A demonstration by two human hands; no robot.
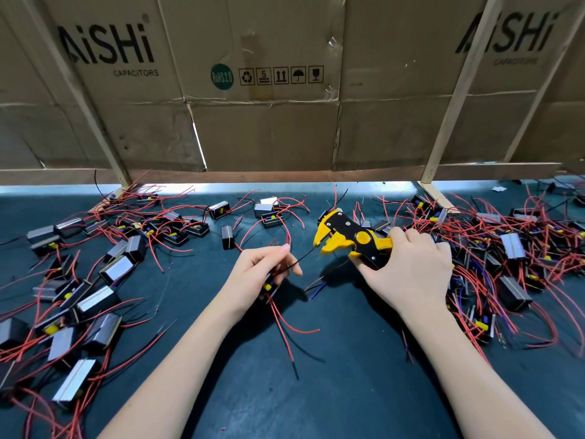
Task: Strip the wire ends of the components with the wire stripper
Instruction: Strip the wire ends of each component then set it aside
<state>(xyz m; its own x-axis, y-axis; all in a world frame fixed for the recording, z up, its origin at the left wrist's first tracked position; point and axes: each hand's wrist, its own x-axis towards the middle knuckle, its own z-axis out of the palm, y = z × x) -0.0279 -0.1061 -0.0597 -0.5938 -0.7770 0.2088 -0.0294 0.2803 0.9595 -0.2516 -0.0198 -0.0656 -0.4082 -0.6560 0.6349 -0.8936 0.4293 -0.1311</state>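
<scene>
My left hand [258, 274] holds a small black component [269, 286] with yellow and blue parts. Its thumb and forefinger pinch a thin black wire [302, 258] that runs up and right into the jaws of the stripper. Red wires [286, 324] hang from the component toward me. My right hand [411, 267] grips the handles of the yellow and black wire stripper [348, 237], whose jaws point left at the wire's tip.
Piles of like components with red and black wires lie at the left [95, 280] and the right [506, 248] on the dark mat [316, 391]. A loose blue and red wire [316, 285] lies under the stripper. Cardboard walls [269, 122] stand at the back.
</scene>
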